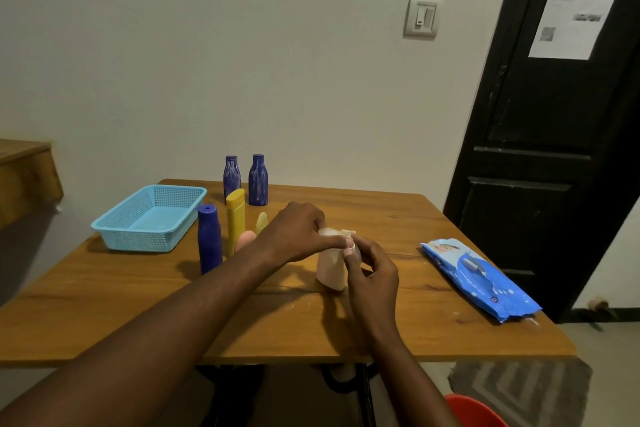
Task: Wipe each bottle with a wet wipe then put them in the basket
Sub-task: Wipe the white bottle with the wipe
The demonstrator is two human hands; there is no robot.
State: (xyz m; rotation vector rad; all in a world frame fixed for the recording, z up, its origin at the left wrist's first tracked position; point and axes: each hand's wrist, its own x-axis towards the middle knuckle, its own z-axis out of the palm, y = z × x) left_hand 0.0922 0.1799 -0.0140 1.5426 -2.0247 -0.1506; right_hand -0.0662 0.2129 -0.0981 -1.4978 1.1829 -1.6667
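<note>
A pale pink bottle (pixel 330 270) stands upright on the wooden table (pixel 433 322) at the centre. My left hand (pixel 298 236) grips its top from the left. My right hand (pixel 372 274) pinches a small white wet wipe (pixel 348 234) against the bottle's top. A blue bottle (pixel 209 239), a yellow bottle (pixel 235 218), a small pink bottle (pixel 245 239) and a small yellow one (pixel 261 221) stand to the left. Two dark blue bottles (pixel 231 176) (pixel 258 180) stand at the back. The light blue mesh basket (pixel 114 224) holds nothing.
A blue pack of wet wipes (pixel 481 282) lies on the table's right side near the edge. A black door (pixel 536 149) is behind on the right. A red object (pixel 474 411) shows below the table's front edge.
</note>
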